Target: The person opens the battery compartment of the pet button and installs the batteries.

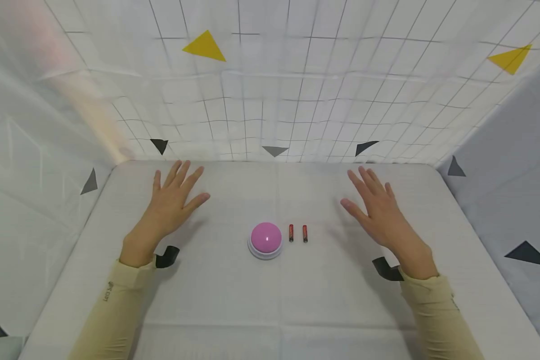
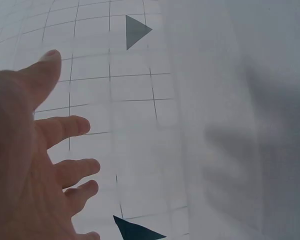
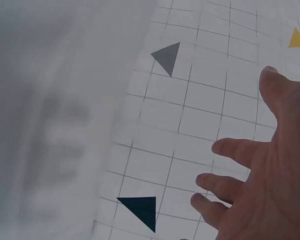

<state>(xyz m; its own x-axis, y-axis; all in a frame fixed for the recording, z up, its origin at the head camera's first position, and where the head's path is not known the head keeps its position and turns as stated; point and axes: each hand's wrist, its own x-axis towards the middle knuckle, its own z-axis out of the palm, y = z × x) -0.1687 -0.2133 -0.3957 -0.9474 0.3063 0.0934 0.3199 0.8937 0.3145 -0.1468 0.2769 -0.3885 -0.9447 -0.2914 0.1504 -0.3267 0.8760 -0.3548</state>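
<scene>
A round pink dome on a white base point(image 1: 266, 238), like a push button or tap light, sits mid-table in the head view. Just right of it lie two small red-and-black batteries, the nearer one point(image 1: 291, 233) and the farther one point(image 1: 305, 234), side by side and apart. My left hand point(image 1: 168, 202) hovers to the left with its fingers spread, holding nothing. Over on the right, my right hand point(image 1: 378, 212) is likewise spread and holds nothing. Both wrist views show the bare fingers of the left hand point(image 2: 35, 160) and right hand point(image 3: 260, 170) against the backdrop.
A white cloth covers the table point(image 1: 216, 295). Behind it rises a white gridded sheet point(image 1: 270, 110) with yellow, grey and black triangles. White sheets point(image 1: 27, 200) also hang along both sides. A black strap piece point(image 1: 167, 257) sticks out at each wrist.
</scene>
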